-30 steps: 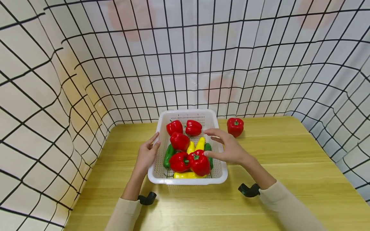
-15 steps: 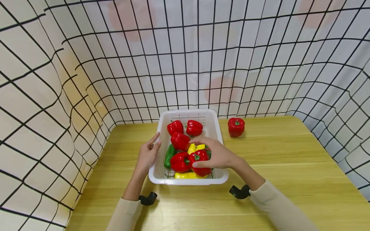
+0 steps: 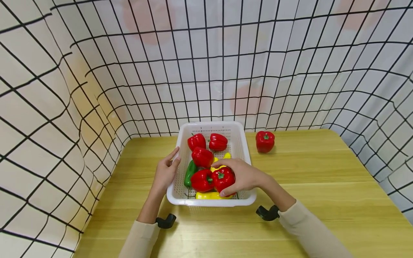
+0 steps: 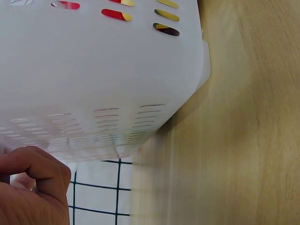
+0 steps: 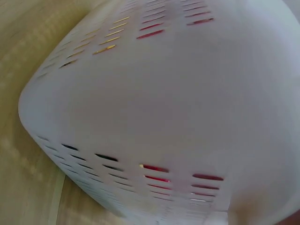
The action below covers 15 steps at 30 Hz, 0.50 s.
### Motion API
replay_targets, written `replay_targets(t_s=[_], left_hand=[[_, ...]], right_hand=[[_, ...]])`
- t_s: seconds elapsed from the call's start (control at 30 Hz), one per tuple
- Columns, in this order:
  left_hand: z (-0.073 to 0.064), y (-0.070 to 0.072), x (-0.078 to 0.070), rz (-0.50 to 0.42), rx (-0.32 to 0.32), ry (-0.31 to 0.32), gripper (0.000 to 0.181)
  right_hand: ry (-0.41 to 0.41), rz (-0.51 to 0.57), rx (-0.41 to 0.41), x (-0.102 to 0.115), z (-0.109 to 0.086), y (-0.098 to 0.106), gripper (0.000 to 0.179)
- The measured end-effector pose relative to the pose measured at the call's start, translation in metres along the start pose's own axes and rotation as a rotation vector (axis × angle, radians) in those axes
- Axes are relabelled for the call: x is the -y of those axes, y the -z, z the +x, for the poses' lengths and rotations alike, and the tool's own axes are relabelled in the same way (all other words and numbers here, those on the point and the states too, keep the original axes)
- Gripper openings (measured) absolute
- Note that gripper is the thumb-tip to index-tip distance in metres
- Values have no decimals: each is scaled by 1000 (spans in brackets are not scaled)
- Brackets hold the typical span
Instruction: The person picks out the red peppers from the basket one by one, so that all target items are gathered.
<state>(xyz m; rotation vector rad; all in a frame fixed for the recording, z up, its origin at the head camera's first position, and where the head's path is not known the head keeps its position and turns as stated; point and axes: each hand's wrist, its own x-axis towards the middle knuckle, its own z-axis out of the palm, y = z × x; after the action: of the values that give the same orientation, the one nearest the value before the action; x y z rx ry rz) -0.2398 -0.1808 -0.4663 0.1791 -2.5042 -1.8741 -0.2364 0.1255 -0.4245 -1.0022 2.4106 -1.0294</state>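
A white plastic basket (image 3: 211, 202) with slotted walls stands on the table, holding several peppers. My left hand (image 3: 165, 173) grips its left rim; the left wrist view catches curled fingers (image 4: 47, 173) beside the basket wall. Inside at the front right, my right hand (image 3: 246, 175) holds a red bell pepper (image 3: 223, 178), thumb in front and fingers behind. Another red bell pepper (image 3: 202, 180) lies against its left side. Behind are more red bell peppers (image 3: 202, 157), beside a long green vegetable (image 3: 191, 175). Yellow peppers lie at the front (image 3: 206, 195) and partly under my right hand.
One red bell pepper (image 3: 265, 142) stands on the wooden table (image 3: 309, 186), right of the basket near the back edge. Black wire mesh (image 3: 222, 77) over pale cloth encloses the back and both sides. The basket wall (image 5: 140, 108) fills most of the right wrist view.
My right hand has come left and down over the front right red bell pepper, and its spread fingers have closed round it. My left hand keeps its place on the rim.
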Motion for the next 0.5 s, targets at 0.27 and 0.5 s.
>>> replay_targets(t_s=[0.27, 0.5], left_hand=[[0, 0, 0, -17, 10, -17, 47], [0, -1, 0, -15, 5, -17, 46]], right_hand=[[-18, -22, -13, -2, -1, -2, 77], [0, 37, -96, -5, -2, -5, 64]])
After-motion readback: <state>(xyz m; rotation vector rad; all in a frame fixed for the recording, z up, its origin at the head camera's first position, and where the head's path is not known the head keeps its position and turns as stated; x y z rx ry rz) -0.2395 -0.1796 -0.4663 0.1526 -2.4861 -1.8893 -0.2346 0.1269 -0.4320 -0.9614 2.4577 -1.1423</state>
